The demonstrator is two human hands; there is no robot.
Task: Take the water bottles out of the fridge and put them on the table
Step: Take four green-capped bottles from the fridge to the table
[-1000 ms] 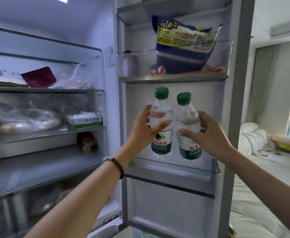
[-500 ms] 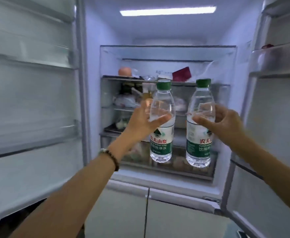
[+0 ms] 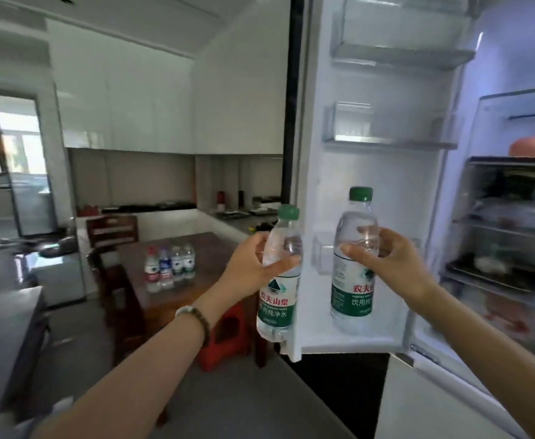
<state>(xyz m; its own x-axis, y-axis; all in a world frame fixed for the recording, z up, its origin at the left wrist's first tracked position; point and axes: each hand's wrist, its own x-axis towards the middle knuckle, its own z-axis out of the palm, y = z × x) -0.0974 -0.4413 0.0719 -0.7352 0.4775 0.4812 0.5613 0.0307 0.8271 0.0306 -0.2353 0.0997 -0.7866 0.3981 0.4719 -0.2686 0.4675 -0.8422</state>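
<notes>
Since the earlier frame the view has swung left, away from the fridge interior toward the kitchen, both bottles carried along. Left hand, beaded bracelet at the wrist: fingers wrapped around the upper body of a clear plastic water bottle with green cap and green label, upright, in front of the open white fridge door. Right hand: fingers closed around a second matching bottle, upright, beside the first, apart from it. Dark wooden desk beyond, carrying four small bottles in a row. Red plastic stool below the desk edge.
</notes>
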